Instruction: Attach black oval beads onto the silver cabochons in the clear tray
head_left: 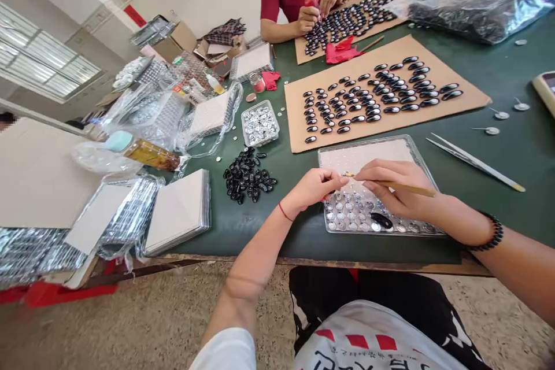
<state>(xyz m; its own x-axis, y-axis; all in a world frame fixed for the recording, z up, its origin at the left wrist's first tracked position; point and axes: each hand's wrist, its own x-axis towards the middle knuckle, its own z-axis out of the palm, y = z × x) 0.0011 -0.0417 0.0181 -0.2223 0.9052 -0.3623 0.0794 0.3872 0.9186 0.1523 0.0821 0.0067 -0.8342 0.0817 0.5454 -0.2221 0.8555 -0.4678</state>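
Observation:
My left hand is closed in a pinch above the left side of a clear plastic tray. What its fingers hold is mostly hidden; a bit of something dark shows below them. My right hand grips a thin wooden stick, its yellowish tip close to the left fingertips. Round shiny metal pieces sit in rows in the near part of the tray, and pale card shows in the far part. One glossy black oval piece lies on top of the rows.
Left of the tray are a pile of black pieces and a box of small metal discs. Beyond lies cardboard with black ovals. Tweezers rest at right. Across the table, a co-worker's hands work over another board.

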